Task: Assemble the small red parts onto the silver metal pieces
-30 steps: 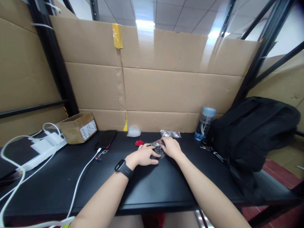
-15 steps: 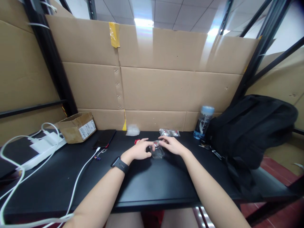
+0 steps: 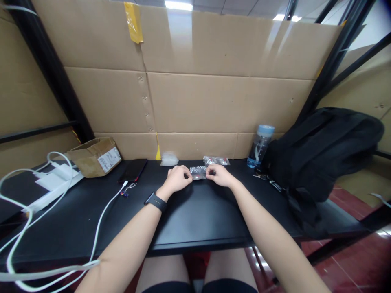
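Note:
A small clear plastic bag (image 3: 198, 172) with small parts inside is held just above the black table (image 3: 195, 219), stretched between both hands. My left hand (image 3: 178, 178) pinches its left end; a black watch sits on that wrist. My right hand (image 3: 218, 175) pinches its right end. Another clear bag of small parts (image 3: 217, 160) lies just behind my right hand, and a crumpled clear bag (image 3: 169, 158) lies behind my left hand.
A blue-capped water bottle (image 3: 260, 146) and a black backpack (image 3: 320, 150) stand at the right. A black phone (image 3: 134, 170), an open cardboard box (image 3: 94, 156), and white cables (image 3: 45, 195) lie at the left. Cardboard sheets wall the back.
Both hands lifted the clear bag off the table and now hold it stretched between them, farther back. The camera tilted down; the small red item by my left hand is hidden now.

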{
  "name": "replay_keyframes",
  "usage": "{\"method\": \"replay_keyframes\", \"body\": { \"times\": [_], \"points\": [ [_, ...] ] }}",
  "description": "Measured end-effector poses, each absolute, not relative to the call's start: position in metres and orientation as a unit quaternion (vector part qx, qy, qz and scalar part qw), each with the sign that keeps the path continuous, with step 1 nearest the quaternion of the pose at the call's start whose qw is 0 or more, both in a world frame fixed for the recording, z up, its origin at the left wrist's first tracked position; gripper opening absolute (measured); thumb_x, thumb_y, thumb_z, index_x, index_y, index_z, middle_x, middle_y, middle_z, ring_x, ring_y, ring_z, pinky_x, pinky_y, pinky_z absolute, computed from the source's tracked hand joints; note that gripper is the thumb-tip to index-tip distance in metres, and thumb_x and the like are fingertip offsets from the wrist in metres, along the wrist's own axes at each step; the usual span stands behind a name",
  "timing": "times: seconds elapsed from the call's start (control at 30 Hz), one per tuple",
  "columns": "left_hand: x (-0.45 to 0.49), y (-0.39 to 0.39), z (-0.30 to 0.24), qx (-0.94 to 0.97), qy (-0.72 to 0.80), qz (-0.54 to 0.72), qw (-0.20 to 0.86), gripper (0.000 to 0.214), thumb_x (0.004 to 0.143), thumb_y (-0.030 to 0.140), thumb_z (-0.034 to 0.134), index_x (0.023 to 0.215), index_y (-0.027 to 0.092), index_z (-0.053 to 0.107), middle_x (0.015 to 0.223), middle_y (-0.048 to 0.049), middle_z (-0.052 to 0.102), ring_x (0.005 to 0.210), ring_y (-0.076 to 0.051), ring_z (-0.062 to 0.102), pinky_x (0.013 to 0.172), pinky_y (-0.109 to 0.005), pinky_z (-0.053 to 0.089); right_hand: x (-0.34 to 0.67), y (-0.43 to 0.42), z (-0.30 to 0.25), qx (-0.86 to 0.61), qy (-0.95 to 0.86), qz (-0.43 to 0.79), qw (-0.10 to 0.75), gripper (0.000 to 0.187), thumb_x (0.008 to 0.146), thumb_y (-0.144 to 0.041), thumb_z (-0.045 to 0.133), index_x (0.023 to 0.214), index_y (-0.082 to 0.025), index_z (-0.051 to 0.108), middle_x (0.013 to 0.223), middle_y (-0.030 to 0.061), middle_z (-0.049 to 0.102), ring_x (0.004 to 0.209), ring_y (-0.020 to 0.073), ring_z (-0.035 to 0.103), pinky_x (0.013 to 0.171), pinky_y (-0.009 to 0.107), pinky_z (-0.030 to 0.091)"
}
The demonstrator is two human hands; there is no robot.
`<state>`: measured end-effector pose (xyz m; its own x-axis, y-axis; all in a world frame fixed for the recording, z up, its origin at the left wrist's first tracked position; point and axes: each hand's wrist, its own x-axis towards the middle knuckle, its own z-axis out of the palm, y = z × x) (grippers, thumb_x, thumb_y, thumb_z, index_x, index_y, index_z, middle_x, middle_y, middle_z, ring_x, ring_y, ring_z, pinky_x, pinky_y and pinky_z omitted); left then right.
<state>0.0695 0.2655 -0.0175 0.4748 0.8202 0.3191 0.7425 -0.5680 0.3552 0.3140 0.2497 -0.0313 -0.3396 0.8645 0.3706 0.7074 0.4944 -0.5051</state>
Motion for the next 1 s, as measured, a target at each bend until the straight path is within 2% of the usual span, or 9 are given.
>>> {"method": "replay_keyframes", "body": {
  "times": [0.1, 0.2, 0.3, 0.37, 0.47, 0.57, 0.7, 0.9, 1.0],
  "points": [
    [0.069, 0.268, -0.019, 0.843, 0.475, 0.241, 0.077, 0.018, 0.081, 0.032, 0.062, 0.072, 0.025, 0.075, 0.107, -0.0008, 0.073, 0.104, -0.024, 0.062, 0.093, -0.039, 0.043, 0.308, 0.249, -0.034, -0.533, -0.785, 0.120, 0.292, 0.013, 0.088, -0.018, 0.068, 0.075, -0.017, 0.067, 0.094, 0.0048, 0.067, 0.091, 0.0180, 0.062, 0.087, 0.029, 0.045],
    [0.073, 0.267, -0.023, 0.829, 0.513, 0.221, 0.032, 0.024, 0.082, 0.039, 0.065, 0.067, 0.022, 0.072, 0.098, -0.0059, 0.073, 0.106, -0.029, 0.060, 0.096, -0.046, 0.040, 0.300, 0.245, -0.034, -0.606, -0.748, 0.053, 0.265, 0.021, 0.090, -0.028, 0.067, 0.071, -0.019, 0.062, 0.094, 0.0067, 0.067, 0.093, 0.0216, 0.061, 0.080, 0.030, 0.045],
    [0.076, 0.263, -0.024, 0.819, 0.535, 0.207, -0.028, 0.024, 0.083, 0.036, 0.064, 0.067, 0.020, 0.069, 0.096, -0.0110, 0.071, 0.106, -0.033, 0.057, 0.095, -0.049, 0.038, 0.291, 0.240, -0.031, -0.604, -0.748, 0.011, 0.275, 0.012, 0.087, -0.025, 0.067, 0.077, -0.020, 0.062, 0.090, 0.0050, 0.066, 0.088, 0.0211, 0.060, 0.076, 0.029, 0.044],
    [0.077, 0.261, -0.022, 0.821, 0.522, 0.223, -0.053, 0.017, 0.085, 0.032, 0.061, 0.076, 0.020, 0.069, 0.100, -0.0112, 0.069, 0.107, -0.032, 0.056, 0.094, -0.048, 0.038, 0.287, 0.237, -0.029, -0.532, -0.796, 0.015, 0.289, 0.002, 0.087, -0.022, 0.065, 0.085, -0.020, 0.065, 0.093, 0.0048, 0.067, 0.091, 0.0200, 0.060, 0.082, 0.029, 0.044],
    [0.076, 0.259, -0.020, 0.854, 0.457, 0.246, -0.026, 0.014, 0.089, 0.026, 0.054, 0.094, 0.023, 0.066, 0.105, -0.0070, 0.070, 0.110, -0.027, 0.057, 0.094, -0.043, 0.037, 0.281, 0.234, -0.030, -0.465, -0.844, 0.023, 0.266, 0.014, 0.085, -0.023, 0.067, 0.099, -0.022, 0.072, 0.104, 0.0055, 0.071, 0.101, 0.0227, 0.059, 0.094, 0.035, 0.040],
    [0.074, 0.260, -0.021, 0.883, 0.412, 0.222, 0.033, 0.023, 0.089, 0.029, 0.055, 0.110, 0.026, 0.064, 0.109, -0.0040, 0.071, 0.117, -0.026, 0.056, 0.098, -0.043, 0.034, 0.277, 0.236, -0.034, -0.516, -0.828, 0.029, 0.218, 0.033, 0.082, -0.024, 0.069, 0.115, -0.028, 0.072, 0.113, 0.0055, 0.073, 0.108, 0.0283, 0.059, 0.098, 0.045, 0.033],
    [0.073, 0.265, -0.028, 0.885, 0.427, 0.179, 0.055, 0.050, 0.082, 0.029, 0.065, 0.130, 0.027, 0.054, 0.115, -0.0055, 0.072, 0.123, -0.029, 0.053, 0.101, -0.045, 0.031, 0.277, 0.242, -0.040, -0.556, -0.803, 0.034, 0.211, 0.039, 0.087, -0.019, 0.061, 0.123, -0.030, 0.069, 0.118, 0.0066, 0.073, 0.114, 0.0288, 0.059, 0.098, 0.048, 0.029],
    [0.071, 0.270, -0.030, 0.860, 0.453, 0.230, 0.052, 0.041, 0.091, 0.020, 0.053, 0.131, 0.028, 0.049, 0.107, -0.0042, 0.074, 0.116, -0.025, 0.059, 0.098, -0.043, 0.031, 0.282, 0.244, -0.037, -0.580, -0.754, 0.132, 0.280, 0.032, 0.097, -0.034, 0.059, 0.129, -0.029, 0.060, 0.105, 0.0033, 0.075, 0.110, 0.0252, 0.064, 0.101, 0.047, 0.029],
    [0.070, 0.270, -0.028, 0.848, 0.468, 0.244, 0.051, 0.038, 0.093, 0.022, 0.054, 0.130, 0.028, 0.048, 0.100, -0.0031, 0.074, 0.111, -0.025, 0.061, 0.096, -0.042, 0.030, 0.287, 0.244, -0.037, -0.588, -0.734, 0.139, 0.310, 0.034, 0.093, -0.033, 0.066, 0.126, -0.028, 0.061, 0.104, 0.0021, 0.074, 0.102, 0.0229, 0.065, 0.098, 0.043, 0.033]
  ]
}}
